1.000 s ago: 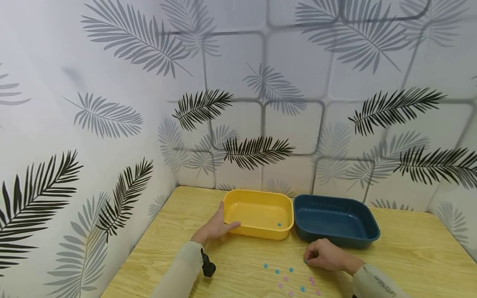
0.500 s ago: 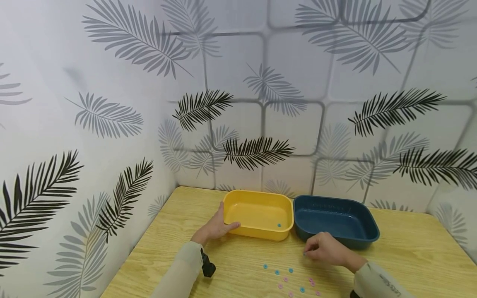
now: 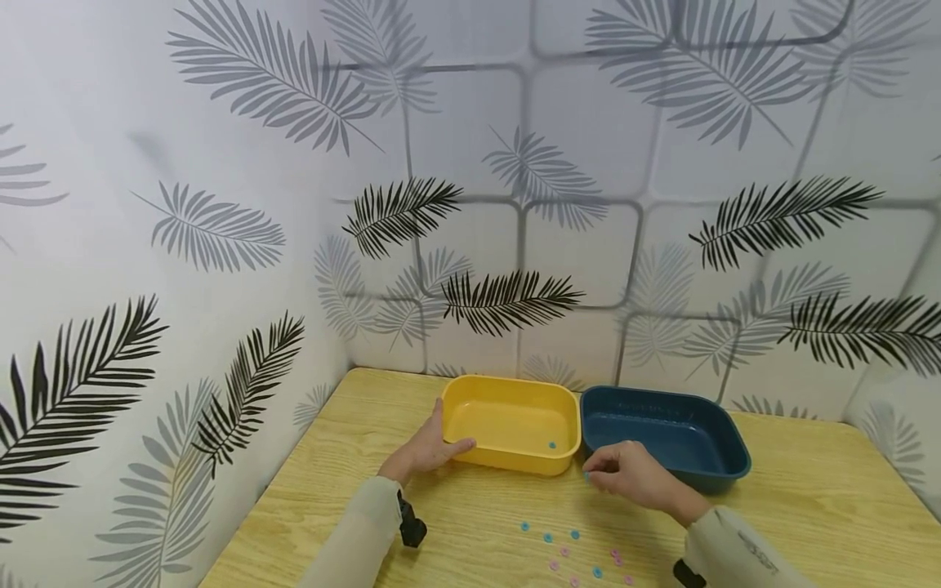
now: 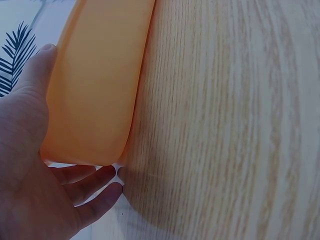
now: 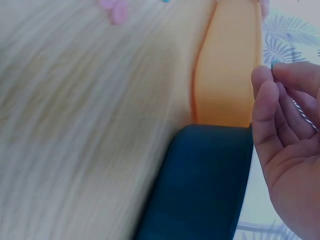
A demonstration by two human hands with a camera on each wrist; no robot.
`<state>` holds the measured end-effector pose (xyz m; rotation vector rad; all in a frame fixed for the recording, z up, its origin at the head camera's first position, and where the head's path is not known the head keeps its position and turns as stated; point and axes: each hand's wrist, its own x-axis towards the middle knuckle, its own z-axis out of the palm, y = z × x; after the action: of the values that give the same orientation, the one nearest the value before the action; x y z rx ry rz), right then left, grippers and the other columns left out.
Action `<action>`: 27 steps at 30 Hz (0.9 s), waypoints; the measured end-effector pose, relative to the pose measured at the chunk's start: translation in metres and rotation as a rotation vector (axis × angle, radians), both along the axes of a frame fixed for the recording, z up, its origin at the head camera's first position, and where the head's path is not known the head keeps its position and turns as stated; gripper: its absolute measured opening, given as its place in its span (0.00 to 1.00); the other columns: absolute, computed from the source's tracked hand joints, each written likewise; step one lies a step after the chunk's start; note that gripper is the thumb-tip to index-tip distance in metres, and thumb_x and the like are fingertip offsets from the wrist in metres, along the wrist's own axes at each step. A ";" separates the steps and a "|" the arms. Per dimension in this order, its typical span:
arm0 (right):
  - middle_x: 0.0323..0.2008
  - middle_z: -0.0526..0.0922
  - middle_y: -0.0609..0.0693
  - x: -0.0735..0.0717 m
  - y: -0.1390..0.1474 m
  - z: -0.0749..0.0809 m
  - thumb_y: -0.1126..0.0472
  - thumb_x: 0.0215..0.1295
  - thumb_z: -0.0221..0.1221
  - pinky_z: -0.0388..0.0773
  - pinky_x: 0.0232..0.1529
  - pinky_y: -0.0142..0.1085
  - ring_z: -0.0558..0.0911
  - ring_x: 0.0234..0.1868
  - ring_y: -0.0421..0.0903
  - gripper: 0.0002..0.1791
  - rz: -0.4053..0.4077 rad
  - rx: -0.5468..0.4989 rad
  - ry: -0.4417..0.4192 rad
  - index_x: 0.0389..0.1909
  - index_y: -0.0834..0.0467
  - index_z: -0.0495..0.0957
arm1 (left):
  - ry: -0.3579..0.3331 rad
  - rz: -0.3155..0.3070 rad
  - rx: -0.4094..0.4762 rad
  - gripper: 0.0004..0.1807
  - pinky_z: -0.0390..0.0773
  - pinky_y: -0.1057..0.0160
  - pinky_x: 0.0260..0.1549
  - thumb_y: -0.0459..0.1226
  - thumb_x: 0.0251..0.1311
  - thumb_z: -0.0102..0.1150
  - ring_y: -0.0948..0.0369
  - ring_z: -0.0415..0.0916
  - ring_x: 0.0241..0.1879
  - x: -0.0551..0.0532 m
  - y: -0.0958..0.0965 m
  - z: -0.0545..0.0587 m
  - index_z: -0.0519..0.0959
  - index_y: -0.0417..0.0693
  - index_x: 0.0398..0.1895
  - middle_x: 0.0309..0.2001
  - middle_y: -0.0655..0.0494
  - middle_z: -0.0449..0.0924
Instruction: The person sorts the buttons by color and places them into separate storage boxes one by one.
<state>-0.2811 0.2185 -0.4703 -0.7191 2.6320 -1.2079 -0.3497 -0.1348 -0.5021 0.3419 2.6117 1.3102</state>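
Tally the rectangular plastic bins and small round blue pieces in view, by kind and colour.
Rectangular yellow plastic bin: 1
Rectangular dark blue plastic bin: 1
Small round blue pieces: 6 (4 on the wooden table, 1 in the yellow bin, 1 pinched by the right hand)
Total: 8

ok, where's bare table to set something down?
Bare: right of the blue bin, to the table edge; also between left sleeve and blue rings. Crowded: where pink rings mix with blue, and the bin's front-left corner, where the right hand hovers.

Indoors, kind of room unclear: leaf-print walls (image 3: 573, 163) beside and behind wood-grain table (image 3: 463, 527)
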 end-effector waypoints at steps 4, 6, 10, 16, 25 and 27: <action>0.31 0.83 0.53 -0.005 -0.007 0.004 0.63 0.63 0.60 0.77 0.26 0.32 0.79 0.27 0.43 0.08 -0.048 -0.010 0.043 0.40 0.62 0.83 | -0.012 0.011 -0.010 0.61 0.48 0.46 0.66 0.54 0.57 0.62 0.45 0.45 0.70 0.000 0.000 -0.001 0.28 0.40 0.73 0.73 0.37 0.40; 0.30 0.83 0.53 -0.008 -0.011 0.006 0.64 0.64 0.60 0.77 0.24 0.33 0.79 0.26 0.46 0.08 -0.074 -0.027 0.053 0.40 0.62 0.83 | -0.014 0.012 -0.006 0.61 0.49 0.46 0.65 0.55 0.56 0.62 0.45 0.46 0.70 -0.001 0.000 -0.002 0.28 0.40 0.73 0.73 0.37 0.40; 0.29 0.82 0.52 -0.014 -0.019 0.007 0.64 0.65 0.58 0.76 0.25 0.34 0.78 0.27 0.50 0.09 -0.127 -0.054 0.071 0.42 0.63 0.82 | -0.013 0.008 -0.002 0.61 0.48 0.46 0.66 0.54 0.57 0.62 0.45 0.45 0.70 -0.001 -0.001 -0.002 0.28 0.40 0.73 0.73 0.37 0.40; 0.36 0.83 0.53 -0.023 -0.030 0.005 0.64 0.65 0.58 0.78 0.32 0.32 0.81 0.33 0.45 0.10 -0.159 -0.061 0.084 0.44 0.63 0.82 | -0.007 0.005 -0.006 0.59 0.48 0.46 0.66 0.52 0.58 0.62 0.45 0.45 0.70 -0.001 -0.001 -0.002 0.28 0.39 0.73 0.73 0.36 0.39; 0.38 0.83 0.56 -0.036 -0.039 -0.001 0.67 0.66 0.56 0.79 0.34 0.33 0.82 0.34 0.45 0.11 -0.137 -0.095 0.061 0.45 0.67 0.81 | -0.005 0.002 -0.011 0.59 0.47 0.45 0.66 0.51 0.59 0.61 0.45 0.44 0.71 0.000 -0.002 -0.001 0.28 0.39 0.73 0.73 0.37 0.39; 0.38 0.83 0.57 -0.038 -0.041 -0.001 0.67 0.66 0.56 0.79 0.34 0.34 0.82 0.34 0.46 0.11 -0.146 -0.097 0.053 0.45 0.67 0.81 | -0.009 0.004 -0.013 0.59 0.47 0.45 0.66 0.52 0.59 0.61 0.45 0.44 0.71 0.000 -0.002 -0.001 0.28 0.40 0.73 0.73 0.37 0.38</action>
<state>-0.3187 0.1773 -0.4708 -0.5899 2.7269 -1.3824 -0.3494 -0.1367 -0.5035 0.3283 2.6133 1.2924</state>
